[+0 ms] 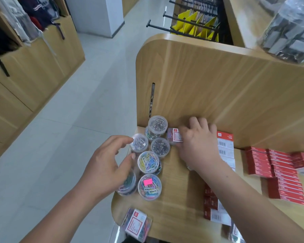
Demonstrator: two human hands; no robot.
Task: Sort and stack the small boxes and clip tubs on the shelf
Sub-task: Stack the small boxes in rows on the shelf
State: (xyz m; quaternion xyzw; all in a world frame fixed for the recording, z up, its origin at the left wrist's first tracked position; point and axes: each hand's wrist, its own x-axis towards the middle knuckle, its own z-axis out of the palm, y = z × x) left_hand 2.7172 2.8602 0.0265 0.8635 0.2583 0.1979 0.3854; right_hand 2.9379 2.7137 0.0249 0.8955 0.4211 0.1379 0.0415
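Fingers (194,122) of right hand (198,144) grip small box (175,137) by back panel (218,85) (left hand (107,163) spread, empty, at shelf (179,193) edge).

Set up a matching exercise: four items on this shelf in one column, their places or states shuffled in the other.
Items
1. pink-stickered tub
2. topmost silver-clip tub
3. small labelled box
4. flat clip packet

Places or states
A. pinched by the right hand
B. at the near edge of the shelf
C. stacked highest, beside the wooden panel
D. nearest tub of the cluster, coloured clips inside

Pairs: 1-D, 2-C, 3-A, 4-B
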